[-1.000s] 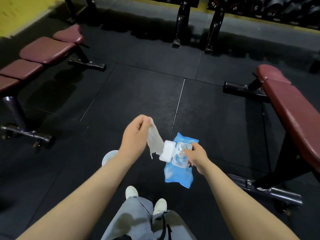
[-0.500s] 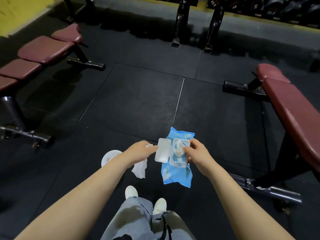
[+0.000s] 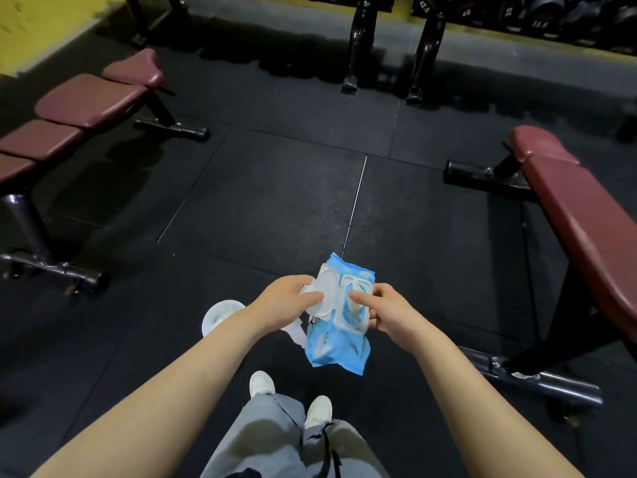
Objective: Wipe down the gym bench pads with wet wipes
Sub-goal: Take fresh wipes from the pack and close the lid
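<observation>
Head view, standing on the black rubber floor [image 3: 275, 201]. The right hand [image 3: 386, 310] is gripping the blue wet-wipe pack [image 3: 339, 346] at its right edge, fingers [image 3: 358, 298] curling over the dispenser opening, in mid-air between the two benches. The left hand [image 3: 286, 301] is holding a pulled white wipe [image 3: 296, 334], which is hanging below the palm, while its fingers are pressing on the open white flip lid [image 3: 324, 293]. One maroon bench pad [image 3: 586, 229] is lying to the right, another row of pads [image 3: 86, 101] to the left, both well apart from the pack.
</observation>
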### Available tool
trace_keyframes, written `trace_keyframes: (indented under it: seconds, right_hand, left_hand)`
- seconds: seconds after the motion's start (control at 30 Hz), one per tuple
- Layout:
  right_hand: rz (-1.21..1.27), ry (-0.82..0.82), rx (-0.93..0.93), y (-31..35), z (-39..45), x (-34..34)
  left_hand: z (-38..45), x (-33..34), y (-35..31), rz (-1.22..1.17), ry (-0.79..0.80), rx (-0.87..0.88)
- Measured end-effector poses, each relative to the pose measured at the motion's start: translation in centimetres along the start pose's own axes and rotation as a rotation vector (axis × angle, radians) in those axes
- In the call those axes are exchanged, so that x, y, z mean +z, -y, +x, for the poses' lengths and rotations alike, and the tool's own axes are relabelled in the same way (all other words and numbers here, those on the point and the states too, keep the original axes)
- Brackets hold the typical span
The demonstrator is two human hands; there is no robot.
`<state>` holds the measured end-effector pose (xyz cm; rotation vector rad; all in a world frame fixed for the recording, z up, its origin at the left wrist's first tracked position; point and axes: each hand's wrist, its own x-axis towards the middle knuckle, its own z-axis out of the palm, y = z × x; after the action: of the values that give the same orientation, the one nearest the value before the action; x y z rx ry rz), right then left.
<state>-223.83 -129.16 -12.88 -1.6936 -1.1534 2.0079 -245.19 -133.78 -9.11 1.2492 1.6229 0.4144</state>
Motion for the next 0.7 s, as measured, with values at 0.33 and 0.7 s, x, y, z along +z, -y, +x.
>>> trace_keyframes:
  seconds: [0.33,0.7]
  right_hand:
    - [-0.442,-0.387,-0.001,0.9,0.8,1.5]
    - [0.179,0.175,-0.082,-0.5,-1.0,-0.5]
  left_hand:
    - [-0.7,0.5,-0.9,0.009,-0.003,0.068]
    - [-0.4,-1.4,0.0,-0.076,-0.079,-0.011]
